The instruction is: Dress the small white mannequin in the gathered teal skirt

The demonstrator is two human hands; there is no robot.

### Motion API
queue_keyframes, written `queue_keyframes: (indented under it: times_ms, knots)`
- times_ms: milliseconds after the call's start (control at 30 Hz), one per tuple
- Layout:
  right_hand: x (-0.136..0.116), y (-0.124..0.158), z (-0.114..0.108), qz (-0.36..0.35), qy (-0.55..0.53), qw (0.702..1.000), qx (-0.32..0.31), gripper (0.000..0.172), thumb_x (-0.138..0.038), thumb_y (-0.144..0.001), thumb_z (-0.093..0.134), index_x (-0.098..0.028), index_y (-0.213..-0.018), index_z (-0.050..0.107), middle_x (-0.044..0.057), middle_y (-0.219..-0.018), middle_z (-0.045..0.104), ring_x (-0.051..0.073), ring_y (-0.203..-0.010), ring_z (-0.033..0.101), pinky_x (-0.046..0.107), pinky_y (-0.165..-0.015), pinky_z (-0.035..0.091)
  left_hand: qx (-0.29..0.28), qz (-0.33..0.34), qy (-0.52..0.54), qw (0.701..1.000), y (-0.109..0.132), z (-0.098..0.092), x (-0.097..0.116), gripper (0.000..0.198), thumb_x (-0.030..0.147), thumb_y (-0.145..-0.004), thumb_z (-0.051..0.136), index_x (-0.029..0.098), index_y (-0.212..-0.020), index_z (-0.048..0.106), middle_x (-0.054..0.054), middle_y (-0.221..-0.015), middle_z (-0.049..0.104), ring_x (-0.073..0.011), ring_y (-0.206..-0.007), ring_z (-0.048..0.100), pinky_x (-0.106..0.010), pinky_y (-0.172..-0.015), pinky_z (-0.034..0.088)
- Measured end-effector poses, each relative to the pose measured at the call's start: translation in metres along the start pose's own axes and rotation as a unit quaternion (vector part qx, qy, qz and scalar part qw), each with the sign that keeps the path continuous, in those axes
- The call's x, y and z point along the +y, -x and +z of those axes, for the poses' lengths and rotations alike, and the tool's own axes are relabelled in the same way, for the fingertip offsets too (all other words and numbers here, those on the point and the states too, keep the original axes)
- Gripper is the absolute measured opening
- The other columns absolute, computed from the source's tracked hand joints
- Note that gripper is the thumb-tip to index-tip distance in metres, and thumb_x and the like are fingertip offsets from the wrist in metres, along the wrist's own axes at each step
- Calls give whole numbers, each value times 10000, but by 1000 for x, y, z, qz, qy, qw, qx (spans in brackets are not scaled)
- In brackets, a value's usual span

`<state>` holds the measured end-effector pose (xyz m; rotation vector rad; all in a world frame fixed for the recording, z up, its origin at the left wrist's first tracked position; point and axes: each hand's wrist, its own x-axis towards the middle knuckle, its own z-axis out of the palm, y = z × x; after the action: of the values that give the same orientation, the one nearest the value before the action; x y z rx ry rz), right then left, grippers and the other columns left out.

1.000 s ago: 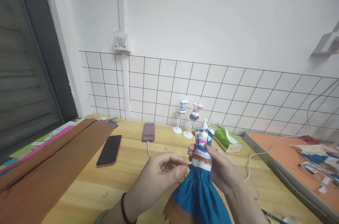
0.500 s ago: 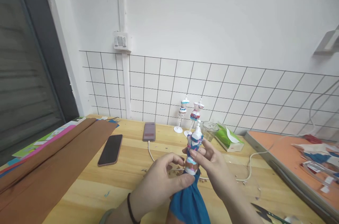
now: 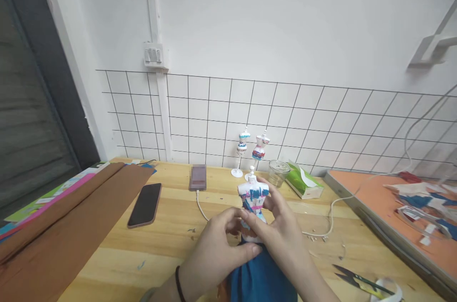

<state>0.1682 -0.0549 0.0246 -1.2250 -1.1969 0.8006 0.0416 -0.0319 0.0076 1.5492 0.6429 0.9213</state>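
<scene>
A small white dress form, streaked with blue and pink, stands upright between my two hands. Gathered blue cloth hangs from its lower body like a skirt, with some brown cloth at the left edge. My left hand grips the waist from the left, its thumb pressed on the top of the cloth. From the right, my right hand wraps the form, thumb across the waist and fingers behind it. Part of the waist and the far fingertips are hidden.
Behind stand two similar mini dress forms, a clear cup and a green tissue pack. Phone, power bank and brown fabric lie left. Thread snips and an orange board are right.
The dress form has turned from a side-on, tilted pose to face me upright, and moved slightly left. My right hand has slid round its waist, closer to my left. The view has shifted slightly.
</scene>
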Motion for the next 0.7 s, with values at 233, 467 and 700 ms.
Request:
queue_keyframes:
  times_ms: [233, 467, 700]
  knots:
    - [9, -8, -10, -18, 1, 999, -47, 671, -458, -784, 572, -205, -1349, 315, 75, -1009, 625, 225, -969, 574, 374, -822, 472, -31, -31, 123, 991, -4, -13, 2, 321, 158, -687, 687, 158, -1001, 625, -69, -931, 694, -205, -904, 626, -283, -796, 458]
    - [10, -17, -25, 157, -2, 979, -132, 527, -561, -779, 519, -258, -1211, 523, 46, -949, 669, 219, -936, 614, 367, -821, 459, -1, -128, 235, 964, -15, -52, -9, 308, 318, -743, 662, 121, -980, 661, -106, -887, 713, -200, -825, 650, -284, -756, 472]
    - [10, -20, -26, 199, -166, 954, -149, 517, -354, -709, 706, -234, -1180, 529, -45, -657, 622, 103, -612, 590, 205, -567, 444, -21, -157, 250, 955, -19, -53, -18, 256, 335, -758, 641, 102, -845, 699, -83, -751, 718, -181, -746, 652, -272, -736, 466]
